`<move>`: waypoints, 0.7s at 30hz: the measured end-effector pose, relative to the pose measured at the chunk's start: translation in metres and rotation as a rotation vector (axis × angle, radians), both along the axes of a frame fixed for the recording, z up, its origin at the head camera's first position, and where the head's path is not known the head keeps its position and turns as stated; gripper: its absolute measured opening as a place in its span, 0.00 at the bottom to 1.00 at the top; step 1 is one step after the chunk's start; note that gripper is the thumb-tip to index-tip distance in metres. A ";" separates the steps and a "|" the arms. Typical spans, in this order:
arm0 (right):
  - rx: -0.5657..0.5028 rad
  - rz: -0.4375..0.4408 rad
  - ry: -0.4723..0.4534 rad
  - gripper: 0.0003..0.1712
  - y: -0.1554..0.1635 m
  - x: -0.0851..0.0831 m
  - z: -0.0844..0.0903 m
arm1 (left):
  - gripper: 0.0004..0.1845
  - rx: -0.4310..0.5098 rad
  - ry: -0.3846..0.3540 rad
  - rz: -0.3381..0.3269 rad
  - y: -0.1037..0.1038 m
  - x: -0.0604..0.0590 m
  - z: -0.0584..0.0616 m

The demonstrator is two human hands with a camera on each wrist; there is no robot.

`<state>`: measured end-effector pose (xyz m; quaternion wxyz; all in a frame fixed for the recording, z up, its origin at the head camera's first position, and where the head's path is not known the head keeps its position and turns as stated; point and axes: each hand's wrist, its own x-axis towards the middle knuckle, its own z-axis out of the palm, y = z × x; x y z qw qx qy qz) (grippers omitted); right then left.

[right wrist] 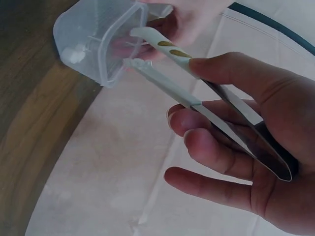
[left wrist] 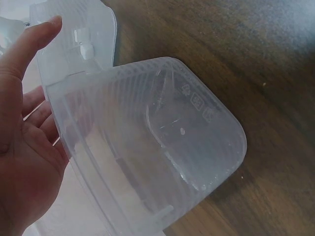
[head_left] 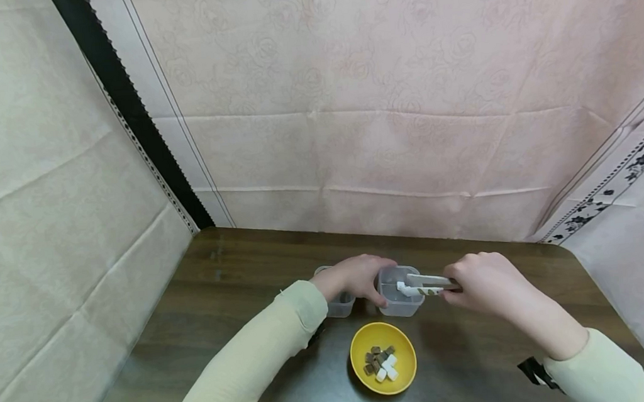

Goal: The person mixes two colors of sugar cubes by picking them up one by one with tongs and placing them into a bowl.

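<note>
My left hand (head_left: 359, 277) holds the side of the right-hand clear plastic container (head_left: 403, 309), its thumb along the near wall. A second clear container (left wrist: 197, 142) stands to its left, beneath the hand's wrist. My right hand (head_left: 484, 283) grips metal tongs (right wrist: 170, 91) with white, leaf-patterned ends. The tong tips are apart over the right-hand container's mouth, and nothing shows between them in the right wrist view. White pieces (right wrist: 74, 54) lie inside that container. Nearer to me, a yellow bowl (head_left: 361, 384) holds several brown cubes (head_left: 375, 351) and several white cubes (head_left: 390, 361).
Everything stands on a dark wooden table (head_left: 280, 248). Pale patterned cloth (head_left: 378, 127) hangs along the table's far edge and both sides. A black strip (head_left: 133, 108) runs down the cloth at the back left corner.
</note>
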<state>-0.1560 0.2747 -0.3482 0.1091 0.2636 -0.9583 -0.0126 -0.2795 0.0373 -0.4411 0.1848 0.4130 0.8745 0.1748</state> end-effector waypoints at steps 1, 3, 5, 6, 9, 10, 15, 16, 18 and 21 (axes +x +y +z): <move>0.000 -0.003 -0.006 0.24 -0.001 -0.002 -0.002 | 0.46 0.001 0.001 0.000 0.000 0.000 0.000; 0.006 -0.010 -0.017 0.24 -0.002 -0.006 -0.004 | 0.46 0.001 0.004 -0.002 0.000 0.000 -0.001; 0.016 -0.012 -0.028 0.24 -0.004 -0.010 -0.007 | 0.46 0.001 0.005 -0.003 0.000 -0.001 -0.001; 0.021 -0.011 -0.031 0.24 -0.005 -0.011 -0.008 | 0.46 0.002 0.003 -0.004 0.000 -0.001 -0.001; 0.039 -0.009 -0.035 0.25 -0.007 -0.017 -0.012 | 0.47 0.003 0.000 -0.002 0.000 -0.001 -0.001; 0.045 -0.011 -0.035 0.26 -0.008 -0.018 -0.013 | 0.47 0.004 0.001 -0.001 0.000 -0.001 -0.002; 0.076 -0.030 -0.054 0.27 -0.012 -0.025 -0.019 | 0.47 0.007 0.000 -0.001 0.000 -0.002 -0.003; 0.083 -0.032 -0.056 0.27 -0.012 -0.027 -0.020 | 0.47 0.008 -0.001 -0.001 0.000 -0.003 -0.003; 0.096 -0.035 -0.058 0.27 -0.014 -0.029 -0.023 | 0.47 0.011 -0.005 -0.001 0.000 -0.003 -0.003; 0.118 -0.038 -0.042 0.28 -0.017 -0.031 -0.026 | 0.46 0.013 -0.008 -0.002 0.000 -0.003 -0.002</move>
